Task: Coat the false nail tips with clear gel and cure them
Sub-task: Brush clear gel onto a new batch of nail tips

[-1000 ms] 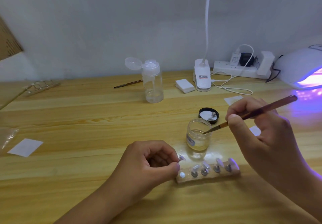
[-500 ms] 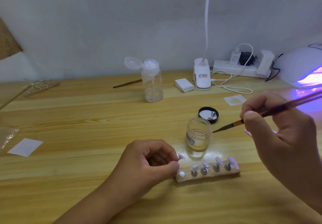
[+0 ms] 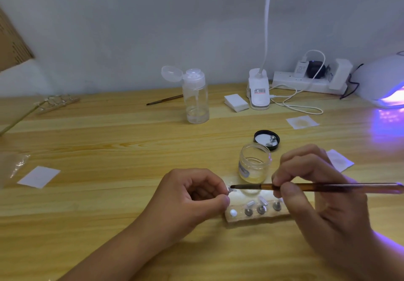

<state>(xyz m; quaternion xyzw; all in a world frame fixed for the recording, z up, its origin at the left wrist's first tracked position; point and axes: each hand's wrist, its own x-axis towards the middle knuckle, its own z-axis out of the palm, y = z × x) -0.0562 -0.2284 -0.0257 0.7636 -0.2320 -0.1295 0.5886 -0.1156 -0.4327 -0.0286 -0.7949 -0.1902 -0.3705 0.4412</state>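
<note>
**Two hands, one clear tip at the brush**

No writing is legible: the gel jar [image 3: 254, 164] label and the red print on the lamp base [image 3: 259, 92] blur. Left hand [image 3: 192, 195] grip pinches a clear nail tip [image 3: 231, 190] above the counter [image 3: 109, 140]. Right hand [image 3: 314, 191] grip clamps the brush [image 3: 284, 186], bristles touching that tip. More tips stand on the wooden holder [image 3: 258, 214].

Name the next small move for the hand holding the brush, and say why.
Probably stroke the brown-handled brush along the clear false nail tip pinched in the left hand. The right hand has its bristles at the tip, beside the open glass gel jar.
</note>
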